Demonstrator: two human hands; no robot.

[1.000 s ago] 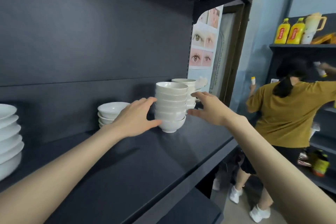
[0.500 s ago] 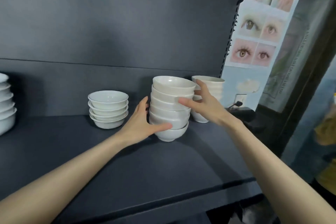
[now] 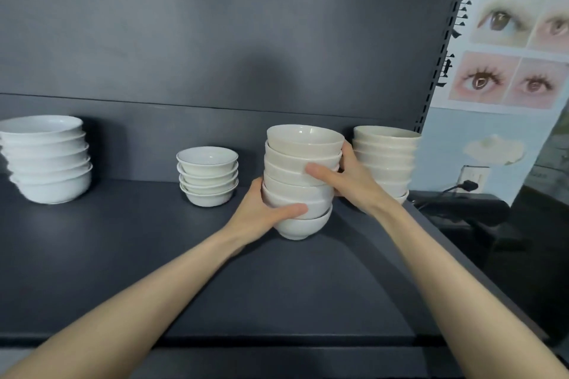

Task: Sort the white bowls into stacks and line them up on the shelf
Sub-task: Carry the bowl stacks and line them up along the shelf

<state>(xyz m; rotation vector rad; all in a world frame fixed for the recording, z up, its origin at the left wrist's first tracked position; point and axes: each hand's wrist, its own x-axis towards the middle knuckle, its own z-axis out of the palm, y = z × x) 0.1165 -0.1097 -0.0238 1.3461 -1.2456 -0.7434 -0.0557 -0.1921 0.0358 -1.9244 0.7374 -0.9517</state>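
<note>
A leaning stack of several deep white bowls [image 3: 300, 163] stands on the dark shelf [image 3: 138, 255]. My left hand [image 3: 261, 215] grips its lower bowls from the left, thumb across the front. My right hand [image 3: 348, 181] holds its upper bowls from the right, thumb on the front. Right behind that hand stands another stack of deep bowls [image 3: 385, 157]. Further left sit a stack of small bowls [image 3: 207, 175] and, at the far left, a stack of wide bowls [image 3: 46, 160].
The shelf's dark back panel [image 3: 215, 40] rises just behind the stacks. The shelf ends at the right beside a poster of eyes [image 3: 505, 55]; a wall socket with a plug [image 3: 468, 183] lies below it. The shelf's front edge [image 3: 246, 344] runs near my forearms.
Both hands have closed round the middle stack, the left low and the right high. The view has swung left and closer, so the person at the right is out of sight.
</note>
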